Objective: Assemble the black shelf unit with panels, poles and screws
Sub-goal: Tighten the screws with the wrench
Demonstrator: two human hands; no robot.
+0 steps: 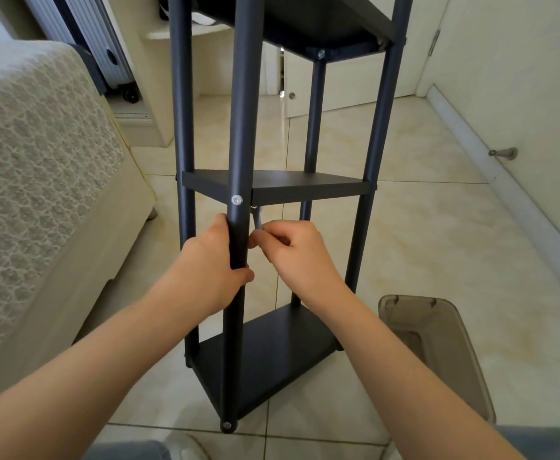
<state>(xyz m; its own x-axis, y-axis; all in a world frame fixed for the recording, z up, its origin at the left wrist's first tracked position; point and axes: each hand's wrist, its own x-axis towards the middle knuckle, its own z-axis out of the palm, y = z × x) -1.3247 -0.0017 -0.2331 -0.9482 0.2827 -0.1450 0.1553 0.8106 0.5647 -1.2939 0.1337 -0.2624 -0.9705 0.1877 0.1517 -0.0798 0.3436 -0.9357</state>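
Note:
The black shelf unit stands upright on the tiled floor with three panels between its poles: a top panel, a middle panel and a bottom panel. My left hand grips the near front pole just below the middle panel. A silver screw head shows on that pole at the middle panel's corner. My right hand pinches a small silver tool, apparently a hex key, right beside the pole under the panel's corner.
A sofa with a patterned cover stands close on the left. A translucent brown plastic bin sits on the floor at the right. A wall with a doorstop runs along the right; a suitcase stands at the back left.

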